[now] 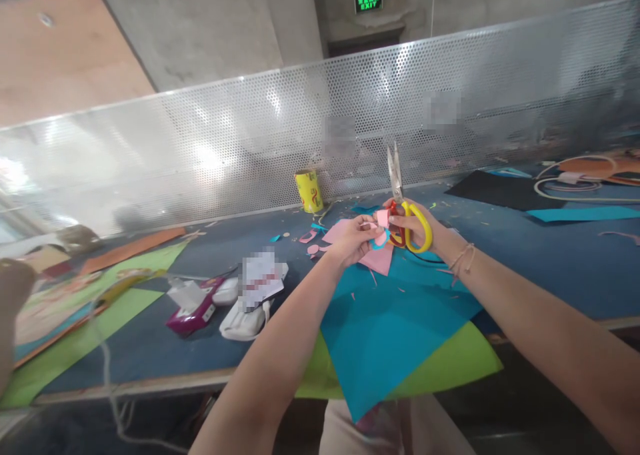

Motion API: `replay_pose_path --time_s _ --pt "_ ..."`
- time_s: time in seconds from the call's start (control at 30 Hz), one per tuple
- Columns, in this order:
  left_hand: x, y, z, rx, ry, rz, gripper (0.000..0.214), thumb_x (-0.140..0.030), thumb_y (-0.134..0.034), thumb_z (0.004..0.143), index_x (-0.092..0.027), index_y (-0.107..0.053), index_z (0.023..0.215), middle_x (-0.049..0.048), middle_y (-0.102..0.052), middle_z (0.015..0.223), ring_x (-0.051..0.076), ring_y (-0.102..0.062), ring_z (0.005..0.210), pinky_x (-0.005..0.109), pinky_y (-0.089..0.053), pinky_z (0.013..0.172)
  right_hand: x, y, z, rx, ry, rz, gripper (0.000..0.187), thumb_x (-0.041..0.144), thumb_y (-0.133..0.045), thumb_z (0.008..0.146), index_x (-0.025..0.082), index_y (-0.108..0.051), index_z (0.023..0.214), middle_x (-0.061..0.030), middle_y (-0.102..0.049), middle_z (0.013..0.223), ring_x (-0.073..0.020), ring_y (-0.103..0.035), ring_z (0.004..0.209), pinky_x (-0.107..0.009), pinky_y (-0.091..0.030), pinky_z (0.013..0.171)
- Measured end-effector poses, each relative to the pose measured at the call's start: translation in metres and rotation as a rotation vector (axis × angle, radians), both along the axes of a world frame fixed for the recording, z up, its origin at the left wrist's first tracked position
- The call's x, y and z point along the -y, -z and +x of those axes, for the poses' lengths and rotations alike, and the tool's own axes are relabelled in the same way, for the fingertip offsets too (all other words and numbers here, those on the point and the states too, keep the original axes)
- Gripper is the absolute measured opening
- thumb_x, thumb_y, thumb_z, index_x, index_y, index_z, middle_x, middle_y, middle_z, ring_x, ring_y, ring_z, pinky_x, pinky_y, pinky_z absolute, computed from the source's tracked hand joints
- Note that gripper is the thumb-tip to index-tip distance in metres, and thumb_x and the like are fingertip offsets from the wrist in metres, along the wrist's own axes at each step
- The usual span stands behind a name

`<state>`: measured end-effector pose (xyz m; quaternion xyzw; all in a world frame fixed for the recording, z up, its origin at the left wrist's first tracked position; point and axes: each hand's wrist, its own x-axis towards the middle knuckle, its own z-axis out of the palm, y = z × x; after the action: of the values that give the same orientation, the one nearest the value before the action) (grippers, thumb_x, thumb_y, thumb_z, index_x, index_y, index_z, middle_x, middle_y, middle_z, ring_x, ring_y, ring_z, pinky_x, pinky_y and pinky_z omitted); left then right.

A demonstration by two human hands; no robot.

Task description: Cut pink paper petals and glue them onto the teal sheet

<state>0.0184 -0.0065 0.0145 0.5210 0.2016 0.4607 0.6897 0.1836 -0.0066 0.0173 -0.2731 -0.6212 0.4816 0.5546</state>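
Observation:
My left hand pinches a small blue paper piece shaped like a ring, with pink paper against it. A pink paper strip stands up between the two hands. Hooked in my right hand are scissors with yellow and red handles, their blades pointing away from me and slightly apart. The right fingertips also touch the pink strip. Below the hands, pink paper rests on a large blue sheet, which overlaps a green sheet at the table's front edge.
A yellow cylindrical container stands by the perforated metal screen. To the left are a purple tissue pack, a white charger and coloured sheets. At right lie black paper and a coiled cable. Another person's arm shows far left.

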Motion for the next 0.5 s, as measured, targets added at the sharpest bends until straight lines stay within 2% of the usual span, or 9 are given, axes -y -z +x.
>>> replay_pose_path --time_s 0.27,0.37,0.5 --pt "-0.0029 0.0029 0.0005 -0.014 0.016 -0.021 0.035 -0.016 -0.077 0.053 -0.016 -0.048 0.072 -0.0059 -0.050 0.058 0.004 -0.051 0.051 0.018 -0.041 0.051 0.0043 -0.0039 -0.0052 -0.051 0.011 -0.093 0.042 0.028 -0.070 0.056 0.022 -0.050 0.091 0.0039 -0.055 0.069 -0.0108 -0.054 0.057 -0.027 -0.046 0.056" --pt "-0.0030 0.0033 0.0005 -0.014 0.018 -0.017 0.034 -0.016 -0.078 0.051 -0.015 -0.048 0.068 -0.0046 -0.053 0.061 0.004 -0.053 0.054 0.018 -0.042 0.054 0.0058 -0.0048 -0.0059 -0.012 0.018 -0.077 0.037 0.027 -0.066 0.058 0.022 -0.048 0.091 0.0026 -0.056 0.071 -0.0128 -0.056 0.060 -0.028 -0.047 0.056" --pt "-0.0031 0.0047 0.0003 -0.039 -0.026 0.003 0.033 -0.018 -0.078 0.050 -0.015 -0.049 0.066 -0.0049 -0.052 0.061 0.004 -0.051 0.053 0.018 -0.041 0.051 0.0093 -0.0050 -0.0098 0.111 0.113 -0.055 0.033 0.025 -0.059 0.062 0.024 -0.045 0.092 0.0009 -0.057 0.070 -0.0147 -0.055 0.055 -0.030 -0.046 0.050"
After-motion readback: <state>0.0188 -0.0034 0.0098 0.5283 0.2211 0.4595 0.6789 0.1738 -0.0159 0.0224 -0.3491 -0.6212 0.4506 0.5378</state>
